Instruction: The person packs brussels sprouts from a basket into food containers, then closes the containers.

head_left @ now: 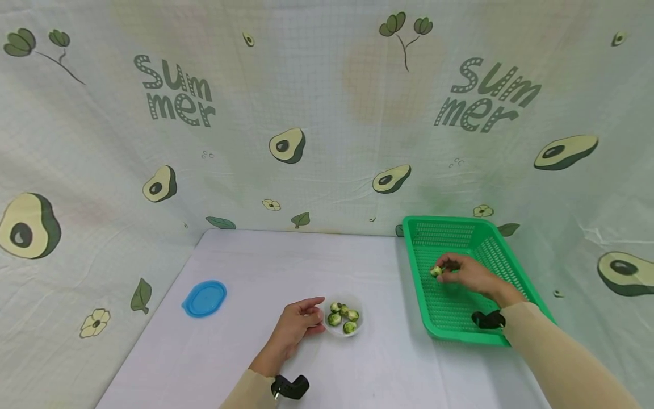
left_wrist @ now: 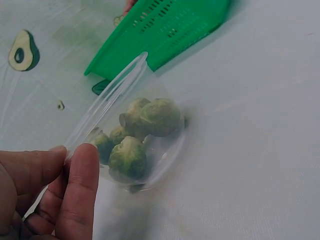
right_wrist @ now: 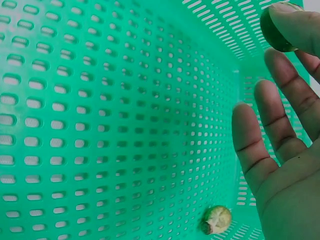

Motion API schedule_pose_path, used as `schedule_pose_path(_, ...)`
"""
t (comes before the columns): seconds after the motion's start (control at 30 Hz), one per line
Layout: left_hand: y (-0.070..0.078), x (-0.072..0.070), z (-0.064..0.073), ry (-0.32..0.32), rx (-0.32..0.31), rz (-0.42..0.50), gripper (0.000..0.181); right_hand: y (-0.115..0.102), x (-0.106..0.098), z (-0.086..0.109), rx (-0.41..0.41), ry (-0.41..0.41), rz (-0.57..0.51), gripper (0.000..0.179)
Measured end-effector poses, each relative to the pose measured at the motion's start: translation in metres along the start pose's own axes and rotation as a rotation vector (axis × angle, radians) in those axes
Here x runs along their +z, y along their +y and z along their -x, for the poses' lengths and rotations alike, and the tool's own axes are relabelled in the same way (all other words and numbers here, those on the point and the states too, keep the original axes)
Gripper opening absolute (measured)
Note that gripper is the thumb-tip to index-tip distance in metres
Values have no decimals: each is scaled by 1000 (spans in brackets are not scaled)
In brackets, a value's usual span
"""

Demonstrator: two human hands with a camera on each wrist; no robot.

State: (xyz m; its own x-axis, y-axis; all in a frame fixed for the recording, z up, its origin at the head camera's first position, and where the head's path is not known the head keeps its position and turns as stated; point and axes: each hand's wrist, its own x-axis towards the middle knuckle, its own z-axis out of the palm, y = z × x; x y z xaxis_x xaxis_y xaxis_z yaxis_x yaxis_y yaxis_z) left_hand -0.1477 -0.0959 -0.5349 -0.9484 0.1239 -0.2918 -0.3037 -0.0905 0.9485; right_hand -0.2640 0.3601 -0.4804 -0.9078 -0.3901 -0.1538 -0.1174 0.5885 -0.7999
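A small clear plastic bowl [head_left: 351, 330] holds several Brussels sprouts [head_left: 334, 319]. My left hand [head_left: 298, 324] is at its left side, and in the left wrist view the thumb and a finger pinch the rim of the bowl [left_wrist: 167, 160]. Over the green basket [head_left: 426, 318], my right hand [head_left: 467, 275] pinches one Brussels sprout [head_left: 436, 271] between thumb and fingertips. The right wrist view shows that held sprout [right_wrist: 277, 31] at the top right, with the other fingers extended. Another sprout [right_wrist: 217, 220] lies at the bottom of the basket.
A blue lid [head_left: 205, 299] lies on the white table [head_left: 255, 267] at the left. The bowl stands mid-table, and the basket's walls rise at the right. Avocado-printed cloth [head_left: 327, 113] hangs behind and at both sides.
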Motion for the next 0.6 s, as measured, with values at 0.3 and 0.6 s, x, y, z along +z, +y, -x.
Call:
schedule_pose_path(0.3,0,0,-1,4,-5,5,50,-10,0,9,-15,93,42,37)
schedule_pose_path(0.6,-1,0,-2,6,-11,7,48,-22,4,16,-52,145,33,37)
